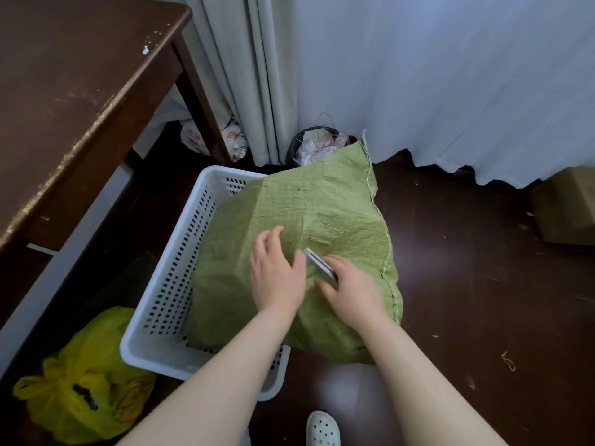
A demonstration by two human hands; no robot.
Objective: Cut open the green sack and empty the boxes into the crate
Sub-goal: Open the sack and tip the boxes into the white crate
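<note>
A bulging green woven sack (309, 207) lies across the right half of a white perforated plastic crate (174, 272) on the floor. Its stitched seam runs down the right edge. My left hand (275, 273) rests flat on top of the sack with the fingers spread. Just to its right, my right hand (349, 286) is closed around a slim silver-and-black cutter (318, 262), whose tip points up and left against the fabric. The boxes inside the sack are hidden; only their hard corners push the cloth out.
A dark wooden table (74, 91) stands at the left. Below it lies a tied yellow plastic bag (87, 384). A black waste bin (317, 148) sits behind the sack by grey curtains. A cardboard box (566, 207) is at the far right. My white shoe (323, 428) is at the bottom.
</note>
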